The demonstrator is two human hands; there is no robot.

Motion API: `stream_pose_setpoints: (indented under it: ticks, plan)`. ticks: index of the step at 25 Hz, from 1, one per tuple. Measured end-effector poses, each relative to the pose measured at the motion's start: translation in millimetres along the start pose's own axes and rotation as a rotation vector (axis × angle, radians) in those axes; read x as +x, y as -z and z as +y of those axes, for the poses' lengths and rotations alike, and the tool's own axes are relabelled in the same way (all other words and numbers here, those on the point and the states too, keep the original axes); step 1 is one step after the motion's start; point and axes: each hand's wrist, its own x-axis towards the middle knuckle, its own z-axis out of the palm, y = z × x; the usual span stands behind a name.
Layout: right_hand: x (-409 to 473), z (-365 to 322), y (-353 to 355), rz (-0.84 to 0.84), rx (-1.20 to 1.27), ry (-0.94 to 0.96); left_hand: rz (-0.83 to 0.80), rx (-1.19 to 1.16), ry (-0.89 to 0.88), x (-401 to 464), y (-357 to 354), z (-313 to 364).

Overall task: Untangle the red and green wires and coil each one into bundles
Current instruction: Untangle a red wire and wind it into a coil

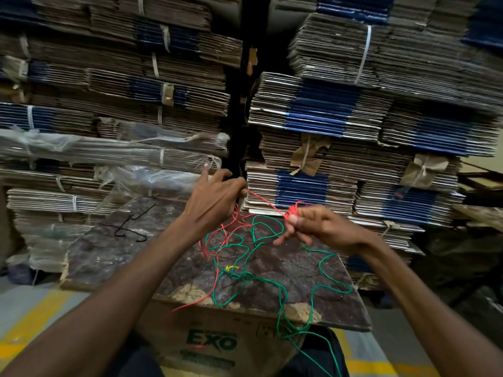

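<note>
Pulling the thin red wire (231,235) taut, the left hand (215,202) at frame centre pinches one strand so it feeds cleanly to the right hand (321,227), which clamps a small red coil. Thin green wire (245,270) sprawls loose across the dark mottled tabletop (109,254), waiting.

Two bare forearms reach forward; left hand (215,198) raised with fingers curled, right hand (324,227) pinching with thumb and fingers.
</note>
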Motion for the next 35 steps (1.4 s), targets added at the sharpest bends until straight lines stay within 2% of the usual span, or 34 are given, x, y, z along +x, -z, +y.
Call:
stream_pose_setpoints:
  ticks: [2,5,9,15,20,24,26,30,33,35]
  plan:
    - [-3,-8,-4,0.007,0.344,0.099,0.035,0.019,-0.071,-5,-8,5]
    - [1,-13,-6,0.056,0.696,0.240,-0.003,0.038,-0.115,-14,-23,14]
    - [13,-19,-11,0.149,0.943,0.379,-0.009,-0.038,-0.047,-18,-29,20]
    - [38,-36,-12,0.400,1.248,0.538,-0.137,-0.337,0.101,-20,-31,16]
    - [56,-33,1,0.635,1.248,0.493,-0.141,-0.424,0.215,-13,-32,4]
    - [51,-23,14,0.738,1.280,0.463,-0.172,-0.849,0.454,-3,-35,-15]
    - [45,-19,22,0.815,1.283,0.465,-0.103,-0.958,0.575,-4,-42,-25]
    - [33,-13,40,0.975,1.227,0.467,-0.017,-0.900,0.696,-22,-50,-45]
    - [18,-3,56,1.084,1.161,0.453,0.111,-0.889,0.840,-38,-51,-65]
    - [10,4,65,1.124,1.137,0.428,0.114,-0.870,0.882,-50,-51,-78]
